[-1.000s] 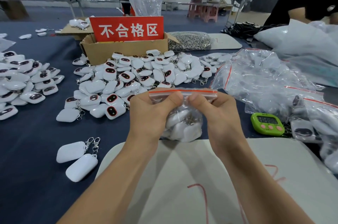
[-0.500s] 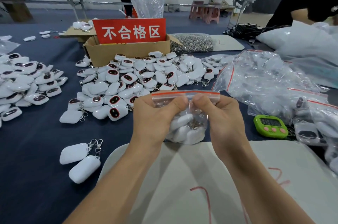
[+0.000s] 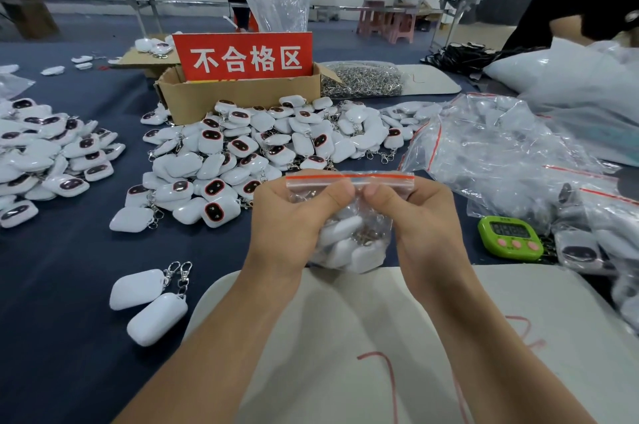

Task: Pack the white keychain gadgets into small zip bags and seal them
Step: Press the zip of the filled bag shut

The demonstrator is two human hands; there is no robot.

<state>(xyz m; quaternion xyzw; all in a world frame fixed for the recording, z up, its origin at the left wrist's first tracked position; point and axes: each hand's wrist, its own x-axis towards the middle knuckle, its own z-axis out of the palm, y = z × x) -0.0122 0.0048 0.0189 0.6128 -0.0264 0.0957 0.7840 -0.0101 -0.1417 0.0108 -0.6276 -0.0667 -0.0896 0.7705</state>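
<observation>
Over board [image 3: 363,319] edge, filled zip bag [image 3: 356,236]

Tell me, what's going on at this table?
A person is bagging white keychain gadgets. The left hand and right hand both pinch the top of a small zip bag, thumbs meeting below its red seal strip; several gadgets are inside. A loose pile waits behind it, and a heap of clear bags lies to the right.

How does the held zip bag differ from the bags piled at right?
The held zip bag is full of white gadgets; the piled bags look mostly empty. The left hand and right hand pinch the held one upright; the piled ones lie crumpled on the cloth. Both are clear with red strips.
</observation>
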